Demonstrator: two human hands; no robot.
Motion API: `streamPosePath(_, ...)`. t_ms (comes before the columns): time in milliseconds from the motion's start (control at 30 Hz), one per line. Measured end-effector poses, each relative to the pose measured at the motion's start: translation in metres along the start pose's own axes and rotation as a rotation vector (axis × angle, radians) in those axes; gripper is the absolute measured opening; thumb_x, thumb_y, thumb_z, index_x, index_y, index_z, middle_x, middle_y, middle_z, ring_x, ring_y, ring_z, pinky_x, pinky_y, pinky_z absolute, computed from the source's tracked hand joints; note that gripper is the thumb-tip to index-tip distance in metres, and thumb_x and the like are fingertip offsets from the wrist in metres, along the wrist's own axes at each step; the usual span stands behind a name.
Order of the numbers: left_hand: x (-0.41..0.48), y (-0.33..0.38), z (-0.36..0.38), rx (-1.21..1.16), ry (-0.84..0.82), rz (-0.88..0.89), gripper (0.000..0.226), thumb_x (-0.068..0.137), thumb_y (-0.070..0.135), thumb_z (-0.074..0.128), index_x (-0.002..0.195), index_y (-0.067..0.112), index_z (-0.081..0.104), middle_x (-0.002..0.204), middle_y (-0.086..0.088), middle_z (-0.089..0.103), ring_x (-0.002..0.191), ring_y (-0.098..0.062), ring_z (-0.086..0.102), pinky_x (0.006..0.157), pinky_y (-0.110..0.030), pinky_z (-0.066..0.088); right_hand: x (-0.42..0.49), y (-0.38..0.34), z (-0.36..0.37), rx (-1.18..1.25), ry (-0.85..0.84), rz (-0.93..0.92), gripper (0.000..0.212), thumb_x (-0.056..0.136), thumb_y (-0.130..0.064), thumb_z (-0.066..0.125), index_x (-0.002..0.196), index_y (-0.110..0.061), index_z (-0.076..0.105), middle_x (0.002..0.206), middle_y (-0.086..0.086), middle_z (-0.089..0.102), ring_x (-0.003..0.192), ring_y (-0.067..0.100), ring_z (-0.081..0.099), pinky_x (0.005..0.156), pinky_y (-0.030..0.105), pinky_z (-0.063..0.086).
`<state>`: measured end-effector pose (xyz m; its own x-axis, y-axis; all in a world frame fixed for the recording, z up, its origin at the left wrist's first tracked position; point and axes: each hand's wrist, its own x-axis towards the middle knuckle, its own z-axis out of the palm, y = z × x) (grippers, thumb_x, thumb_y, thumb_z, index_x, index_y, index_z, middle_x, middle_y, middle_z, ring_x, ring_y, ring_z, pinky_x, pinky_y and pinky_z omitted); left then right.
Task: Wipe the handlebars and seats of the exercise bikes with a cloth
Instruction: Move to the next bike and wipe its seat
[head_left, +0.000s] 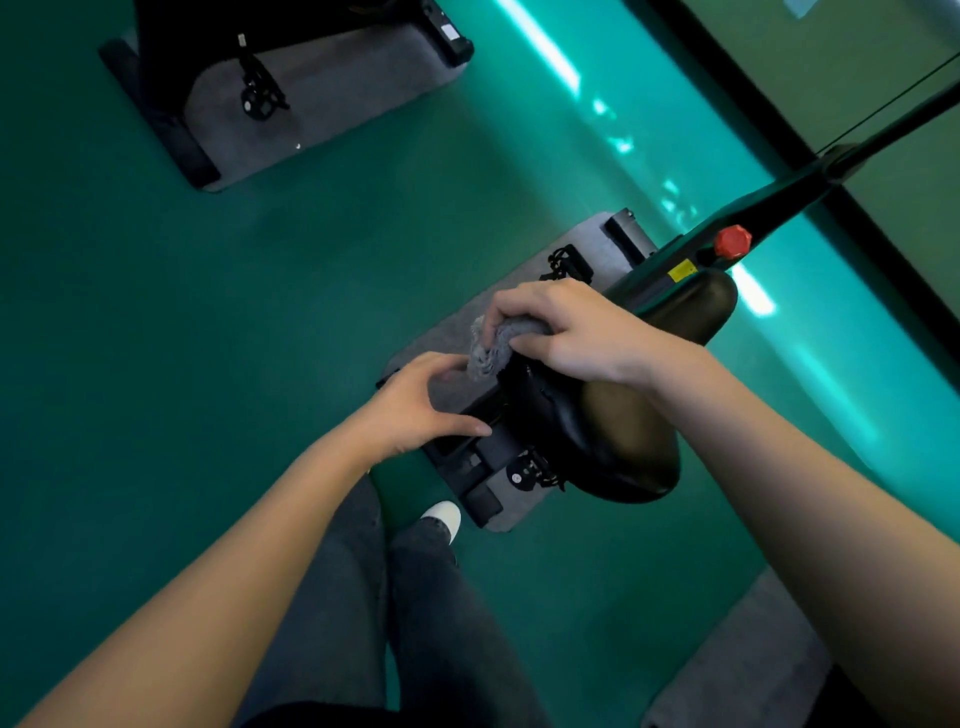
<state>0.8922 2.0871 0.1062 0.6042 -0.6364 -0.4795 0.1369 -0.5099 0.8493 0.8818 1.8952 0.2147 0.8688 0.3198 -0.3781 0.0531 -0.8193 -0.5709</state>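
Right now my right hand (576, 332) has its fingers curled over a bunched grey cloth (491, 351), pressing it onto the narrow end of the black seat (613, 441). My left hand (421, 405) is spread and holds nothing, its fingertips just beside the cloth's hanging edge on the seat's left side. The seat's long line runs from under the cloth back beneath my right forearm, where it widens. I judge the broad part is yet to be wiped. It lies behind my right hand, which is the nearer one to draw the cloth along it.
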Motion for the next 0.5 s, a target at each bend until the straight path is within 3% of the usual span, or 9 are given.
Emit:
streamPosePath(133,0.0,0.001,-0.009,-0.016,0.023,0.004,0.072,0.061,0.025,0.085,0.126,0.024,0.053,0.127,0.006,0.051,0.117,-0.009,0.05,0.098,-0.03,0.038,-0.02,-0.005,0.006,-0.014,-0.013,-0.087,0.028,0.078,-0.001,0.057,0.098,-0.018,0.066,0.097,0.008,0.064,0.099,0.027,0.057,0.088,0.043,0.042)
streamPosePath(233,0.002,0.01,-0.01,-0.023,0.028,0.031,0.067,0.066,0.013,0.083,0.125,0.024,0.053,0.127,0.003,0.054,0.113,-0.009,0.051,0.093,-0.026,0.038,-0.034,-0.004,0.011,0.039,-0.004,-0.107,0.027,0.078,0.001,0.058,0.096,-0.017,0.067,0.098,0.008,0.064,0.099,0.027,0.057,0.087,0.044,0.043)
streamPosePath(500,0.005,0.029,-0.01,-0.011,-0.011,0.078,0.064,0.071,0.008,0.078,0.129,0.016,0.052,0.128,0.0,0.054,0.116,-0.011,0.051,0.1,-0.031,0.041,-0.073,-0.007,0.036,0.035,0.075,-0.258,0.022,0.079,0.011,0.06,0.087,-0.008,0.068,0.098,0.003,0.067,0.101,0.024,0.061,0.094,0.037,0.043)
